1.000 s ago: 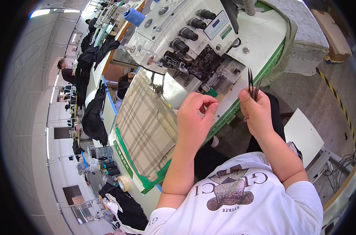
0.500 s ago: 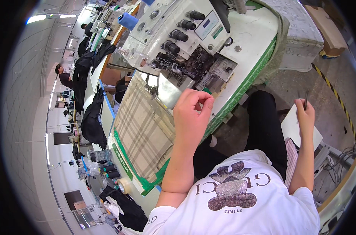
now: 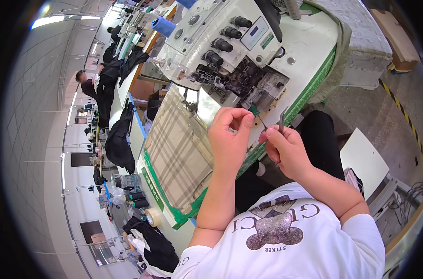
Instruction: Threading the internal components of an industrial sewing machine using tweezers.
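Note:
My left hand (image 3: 230, 137) is raised in front of the overlock sewing machine (image 3: 220, 58), index finger bent toward the thumb in a pinch. Whatever lies between those fingertips is too small to make out. Close beside it, my right hand (image 3: 286, 151) is closed around dark tweezers (image 3: 281, 124), whose bent tip points up toward the machine. A thin dark strand or prong (image 3: 262, 122) rises between the two hands; I cannot tell which it is. Behind them, the machine's front cover is open, showing its dark inner parts (image 3: 248, 76).
Left of my left arm lies a checked cloth panel (image 3: 179, 149) edged with green tape. A tape roll (image 3: 153, 217) and dark thread cones (image 3: 138, 200) sit beyond it. A white board (image 3: 364, 160) stands at right. Another person (image 3: 86, 84) is far left.
My right hand has swung in from the far right with the tweezers and is now beside my left hand. The left hand keeps its pinch. The whole view has shifted slightly.

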